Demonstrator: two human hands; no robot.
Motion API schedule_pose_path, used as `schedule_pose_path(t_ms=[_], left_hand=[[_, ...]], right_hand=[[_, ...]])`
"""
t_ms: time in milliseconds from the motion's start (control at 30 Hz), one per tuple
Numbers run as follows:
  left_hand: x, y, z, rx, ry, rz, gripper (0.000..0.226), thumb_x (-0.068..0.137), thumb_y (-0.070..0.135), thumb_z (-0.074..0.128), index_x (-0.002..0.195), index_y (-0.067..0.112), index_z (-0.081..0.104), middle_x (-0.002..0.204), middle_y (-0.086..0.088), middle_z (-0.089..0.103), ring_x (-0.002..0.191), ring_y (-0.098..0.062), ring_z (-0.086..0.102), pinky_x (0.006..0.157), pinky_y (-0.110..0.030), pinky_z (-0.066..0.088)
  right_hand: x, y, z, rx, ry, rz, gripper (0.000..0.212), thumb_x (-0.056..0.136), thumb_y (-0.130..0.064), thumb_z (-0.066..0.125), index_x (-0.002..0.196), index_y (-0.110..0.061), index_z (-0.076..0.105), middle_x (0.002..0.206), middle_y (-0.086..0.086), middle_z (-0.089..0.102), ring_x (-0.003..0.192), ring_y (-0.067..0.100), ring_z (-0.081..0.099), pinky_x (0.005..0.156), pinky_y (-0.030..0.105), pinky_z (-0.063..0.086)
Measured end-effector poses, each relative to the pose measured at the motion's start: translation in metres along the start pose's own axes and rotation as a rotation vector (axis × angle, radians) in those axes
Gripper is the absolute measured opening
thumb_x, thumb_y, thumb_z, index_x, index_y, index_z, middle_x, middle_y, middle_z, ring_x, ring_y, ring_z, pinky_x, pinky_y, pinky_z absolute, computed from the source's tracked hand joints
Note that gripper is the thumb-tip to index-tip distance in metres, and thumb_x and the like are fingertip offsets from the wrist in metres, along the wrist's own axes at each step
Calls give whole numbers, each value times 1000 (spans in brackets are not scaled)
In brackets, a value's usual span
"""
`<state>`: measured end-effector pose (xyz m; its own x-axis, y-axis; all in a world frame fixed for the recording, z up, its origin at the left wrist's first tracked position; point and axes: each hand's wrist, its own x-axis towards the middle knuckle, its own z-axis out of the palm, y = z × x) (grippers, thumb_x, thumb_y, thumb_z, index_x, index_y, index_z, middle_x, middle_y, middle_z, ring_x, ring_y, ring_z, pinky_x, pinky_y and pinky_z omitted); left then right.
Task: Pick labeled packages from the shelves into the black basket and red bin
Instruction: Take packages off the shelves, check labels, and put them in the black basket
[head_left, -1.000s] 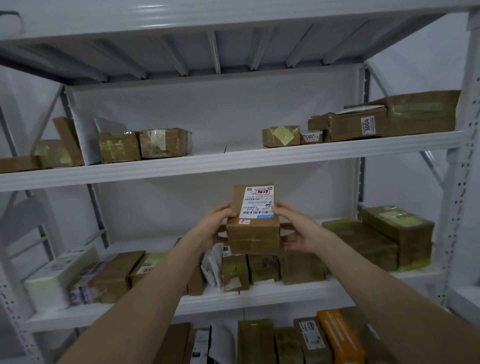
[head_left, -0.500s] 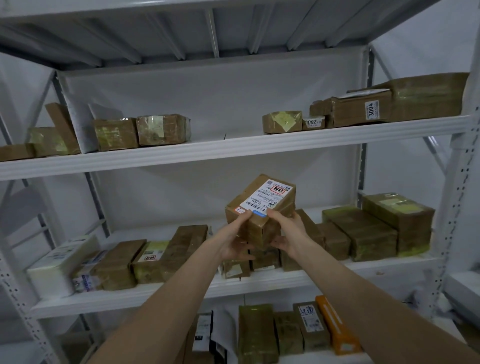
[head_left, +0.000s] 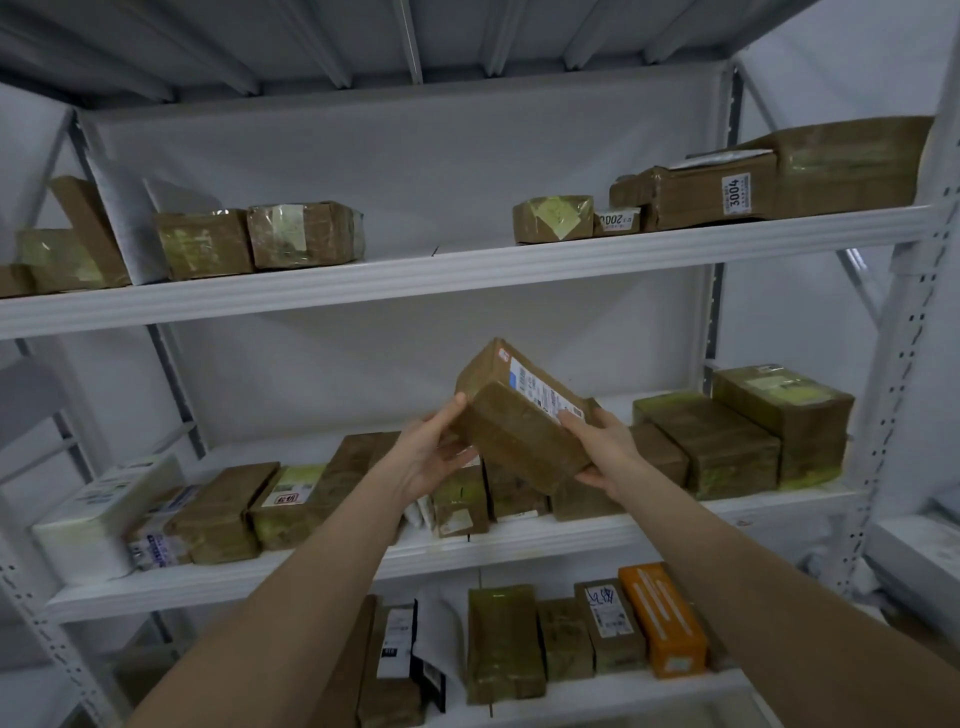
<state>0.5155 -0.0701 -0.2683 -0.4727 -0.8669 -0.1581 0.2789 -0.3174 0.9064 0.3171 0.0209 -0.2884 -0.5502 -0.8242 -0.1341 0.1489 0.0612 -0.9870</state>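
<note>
Package: brown taped box (head_left: 519, 415) with a white label, tilted, held in the air before the middle shelf (head_left: 519, 540)
Left hand (head_left: 431, 457): clasps the box's lower left end
Right hand (head_left: 602, 452): grips the lower right edge, thumb on the label
Nearby: other boxes stand on the shelf directly behind

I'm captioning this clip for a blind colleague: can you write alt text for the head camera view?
Two bare hands, left hand and right hand, hold a tilted brown taped package with a white shipping label in front of white metal shelving. The three shelf levels hold more taped brown packages, including a box marked 3004 on top and an orange box below.
</note>
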Motion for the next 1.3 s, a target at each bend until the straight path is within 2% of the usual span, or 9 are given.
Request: schedule_pose_path(t_ms=[133,333,433,533,600,700,833,1067,1300], left_hand=[[-1,-9,2,60,-41,51,55,61,23,82,112,20,63,101,-1,70,100,-24,62,64,-40,57],[-2,-19,8,64,59,105,42,78,14,74,115,26,57,115,-1,62,104,-25,58,68,-45,55],[3,-22,8,181,178,214,69,80,13,73,139,23,38,121,-5,57,114,-28,55,85,-50,52],[5,-27,15,319,268,304,53,86,11,68,134,18,47,123,-8,59,107,-23,57,96,-47,48],[3,-29,19,382,220,274,45,90,18,63,133,17,51,127,-8,59,101,-18,58,89,-39,50],[-2,-31,16,472,55,153,61,87,31,66,142,24,42,128,-3,60,96,-12,59,75,-31,47],[-3,-35,4,567,-74,85,86,79,16,74,149,33,26,137,0,51,103,-16,60,68,-30,51],[-8,-41,-7,500,-90,136,77,84,7,68,146,35,32,139,4,50,114,-19,58,69,-31,55],[-16,-47,-16,489,-47,152,71,86,-1,59,144,34,37,131,4,58,113,-21,60,76,-37,54]], right_hand=[[-2,7,0,7,-110,51,61,75,-36,79,125,-20,48,106,1,62,99,23,62,80,43,56],[-5,5,13,-209,-220,-1,75,68,-45,82,126,-22,40,110,-3,61,94,13,59,87,37,45],[-2,6,13,-286,-207,-40,68,72,-41,80,127,-14,51,111,0,67,99,13,63,95,32,45],[-4,13,17,-191,-150,-49,56,74,-31,80,120,-13,56,106,3,70,96,16,66,90,35,52],[-5,17,20,-131,-119,-56,48,75,-22,80,115,-13,57,107,4,69,93,16,67,77,30,53],[-6,23,20,-84,-70,-49,46,75,-13,79,114,-13,54,112,7,68,94,20,67,82,38,56],[-8,26,19,-67,-73,-31,52,76,-8,77,121,-16,53,111,7,68,79,14,67,60,30,55],[-6,29,22,-141,-56,-81,60,78,-2,73,131,-17,49,120,8,64,105,26,63,87,47,55],[-12,38,32,-147,-90,-67,62,79,-2,72,133,-20,48,124,6,62,103,23,62,76,38,56]])
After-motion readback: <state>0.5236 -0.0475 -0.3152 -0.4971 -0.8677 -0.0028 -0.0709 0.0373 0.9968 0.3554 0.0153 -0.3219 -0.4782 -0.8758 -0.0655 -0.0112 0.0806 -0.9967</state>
